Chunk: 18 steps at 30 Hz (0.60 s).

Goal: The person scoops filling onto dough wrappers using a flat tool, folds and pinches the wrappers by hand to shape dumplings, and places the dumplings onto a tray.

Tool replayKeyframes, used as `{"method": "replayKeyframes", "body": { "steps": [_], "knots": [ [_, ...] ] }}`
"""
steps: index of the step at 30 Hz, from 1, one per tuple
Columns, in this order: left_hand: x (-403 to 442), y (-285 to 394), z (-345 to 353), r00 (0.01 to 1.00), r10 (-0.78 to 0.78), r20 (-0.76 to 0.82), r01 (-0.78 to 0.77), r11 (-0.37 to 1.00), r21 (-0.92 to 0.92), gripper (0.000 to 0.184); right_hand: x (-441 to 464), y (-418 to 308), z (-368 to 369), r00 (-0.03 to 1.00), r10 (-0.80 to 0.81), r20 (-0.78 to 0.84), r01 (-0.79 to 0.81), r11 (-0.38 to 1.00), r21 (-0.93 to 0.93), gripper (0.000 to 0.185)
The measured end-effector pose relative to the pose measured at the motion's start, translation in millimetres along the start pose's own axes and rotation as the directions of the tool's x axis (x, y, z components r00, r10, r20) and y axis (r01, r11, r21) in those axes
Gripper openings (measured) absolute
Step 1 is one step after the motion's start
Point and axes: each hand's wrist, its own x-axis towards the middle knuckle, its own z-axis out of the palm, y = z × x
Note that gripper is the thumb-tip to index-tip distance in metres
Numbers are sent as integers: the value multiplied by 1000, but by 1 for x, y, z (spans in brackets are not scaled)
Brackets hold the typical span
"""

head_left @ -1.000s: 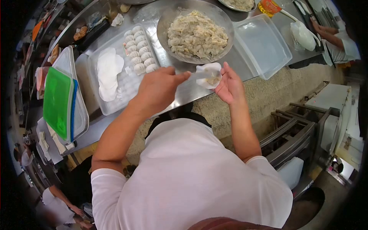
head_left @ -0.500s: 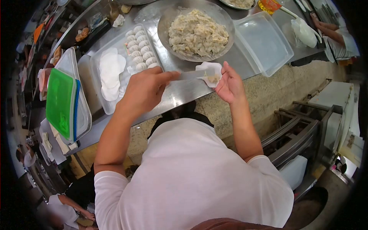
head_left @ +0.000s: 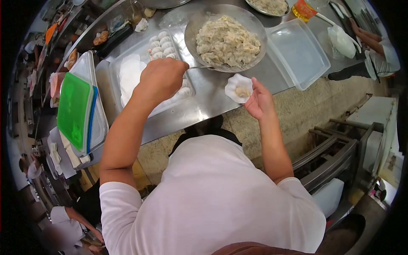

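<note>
My left hand (head_left: pixel 163 80) is closed around a thin flat spatula (head_left: pixel 198 67), whose tip reaches the near edge of the metal bowl (head_left: pixel 190 42). A mound of pale, chunky filling (head_left: pixel 229 40) sits in that bowl. My right hand (head_left: pixel 260 103) holds a round white dumpling wrapper (head_left: pixel 230 88) over the table edge, thumb at its side. A small lump of filling (head_left: pixel 242 91) lies on the wrapper. Behind my left hand, a clear plastic tray (head_left: pixel 159 109) carries rows of pleated dumplings (head_left: pixel 165 41) and overlapping flat wrappers (head_left: pixel 129 76), partly hidden by my arm.
An upturned-looking clear plastic container (head_left: pixel 299 53) is right of the bowl. Green and blue lids (head_left: pixel 75 112) lean at the left. A second bowl (head_left: pixel 270 8), a bottle (head_left: pixel 304 10) and a white bag (head_left: pixel 341 42) stand farther back. Other people (head_left: pixel 70 223) are at both sides.
My left hand has carried the spatula from the wrapper up to the bowl. The wrapper lies more open in my right hand, its lump of filling uncovered. The view has shifted slightly.
</note>
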Motion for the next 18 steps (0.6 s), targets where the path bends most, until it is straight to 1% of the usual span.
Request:
{"method": "replayKeyframes", "body": {
  "steps": [1, 3, 4, 6, 7, 8, 10, 11, 13, 14, 16, 17, 18],
  "knots": [
    [3, 1, 2, 1000, -1, 1, 1, 1000, -1, 43, -1, 0, -2, 1000, 2, 0, -2, 1000, 0, 44],
    [11, 1, 10, 998, -60, 3, 60, 998, -5, 46, 0, 1, -4, 998, -12, -69, 13, 1000, 5, 42],
    [11, 4, 11, 998, -56, 2, 56, 998, -3, 46, 0, 1, -6, 997, -16, -70, 17, 1000, 7, 42],
    [8, 14, 14, 999, 50, 19, -47, 993, -112, 47, -1, 0, -9, 997, -31, -71, 33, 999, 27, 40],
    [9, 10, 20, 996, 70, -60, -77, 988, -137, 48, -2, 0, -11, 997, -35, -74, 37, 999, 31, 40],
    [11, 8, 20, 996, 73, -58, -81, 987, -137, 48, -1, 0, -12, 997, -41, -68, 43, 999, 31, 39],
    [15, 5, 19, 994, -36, -102, 20, 988, -150, 48, -1, -1, -14, 997, -48, -59, 50, 998, 31, 39],
    [16, 8, 21, 994, -35, -103, 19, 989, -149, 48, -1, -1, -15, 996, -51, -68, 53, 998, 31, 39],
    [17, 16, 28, 999, 53, -10, -54, 995, -86, 48, -1, -2, -14, 996, -54, -77, 56, 998, 29, 39],
    [17, 16, 25, 999, 53, -10, -53, 995, -86, 48, -1, -2, -14, 995, -58, -78, 60, 998, 25, 39],
    [18, 17, 16, 999, 39, -37, -45, 985, -167, 47, 0, -1, -15, 995, -61, -78, 62, 998, 21, 39],
    [22, 15, 20, 997, 17, -72, -29, 985, -168, 46, 1, -1, -16, 996, -59, -69, 60, 998, 22, 40],
    [22, 16, 27, 997, 16, -73, -28, 985, -169, 46, 2, -2, -17, 997, -57, -60, 58, 998, 21, 41]
  ]
}}
